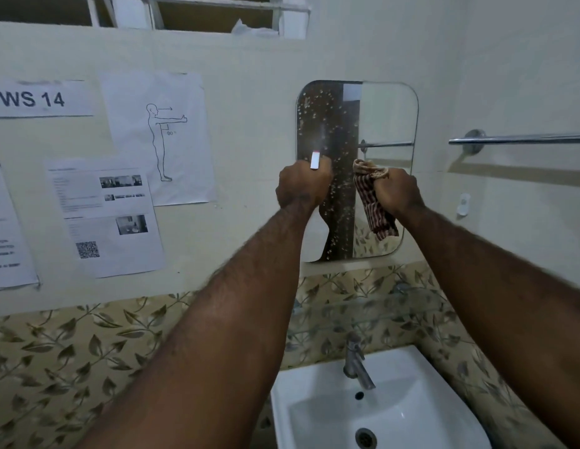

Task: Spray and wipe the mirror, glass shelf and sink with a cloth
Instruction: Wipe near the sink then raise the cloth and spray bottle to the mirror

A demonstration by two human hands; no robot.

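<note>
The left hand (301, 186) grips a spray bottle (315, 161) misting the droplet-covered mirror (340, 131) ahead, while the right hand (397, 191) beside it clutches a striped cloth (372, 202).

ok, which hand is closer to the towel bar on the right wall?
Right. The right hand, gripping the cloth, is just below and left of the towel bar. The left hand, holding the spray bottle, sits further left, across the mirror.

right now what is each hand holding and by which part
The left hand is closed around the body of a spray bottle, only its white nozzle showing. The right hand grips a striped cloth by its bunched upper end; the rest hangs down.
</note>
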